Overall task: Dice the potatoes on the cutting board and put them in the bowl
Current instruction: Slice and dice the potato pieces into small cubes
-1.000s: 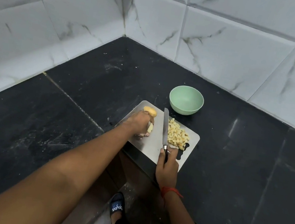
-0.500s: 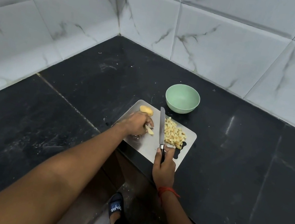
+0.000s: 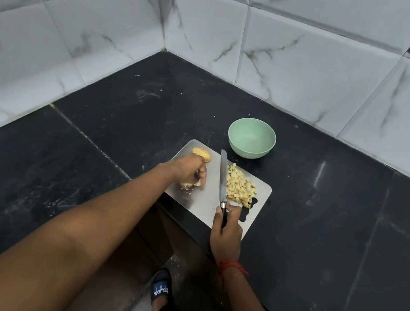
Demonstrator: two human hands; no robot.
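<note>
A knife (image 3: 222,177) is gripped by its black handle in the right hand (image 3: 227,230), the blade laid along the cutting board (image 3: 206,202) just beside the diced potato (image 3: 239,186). A potato chunk (image 3: 190,185) appears to be held under the curled left hand (image 3: 190,168). The green bowl (image 3: 251,137) is set on the dark surface (image 3: 324,217) just beyond the board.

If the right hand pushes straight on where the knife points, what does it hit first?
The right hand grips the knife, pointing at the cutting board's far edge. Nothing lies in that line on the board; beyond, it likely passes just left of the green bowl, perhaps clipping its rim.
</note>
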